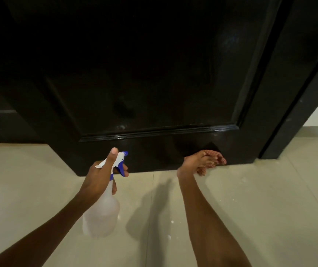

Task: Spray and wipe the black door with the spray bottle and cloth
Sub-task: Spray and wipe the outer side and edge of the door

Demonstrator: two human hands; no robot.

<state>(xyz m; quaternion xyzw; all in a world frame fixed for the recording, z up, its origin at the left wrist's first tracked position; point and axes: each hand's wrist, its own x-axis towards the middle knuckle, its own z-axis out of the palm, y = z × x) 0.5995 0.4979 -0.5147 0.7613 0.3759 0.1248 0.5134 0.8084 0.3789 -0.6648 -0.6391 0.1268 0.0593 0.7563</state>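
Observation:
The glossy black door [144,83] fills the upper view, its bottom rail just above the floor. My left hand [100,178] grips the neck of a translucent white spray bottle [102,214] with a blue and white trigger head, the nozzle aimed at the door's lower rail. My right hand [194,162] holds a reddish patterned cloth [216,160] against the bottom edge of the door, close to the floor. Small wet spots glint on the lower panel.
The black door frame [296,112] stands at the right, with a strip of white wall beyond it. Pale beige floor tiles [250,209] spread under my arms, with a few white specks near the bottle.

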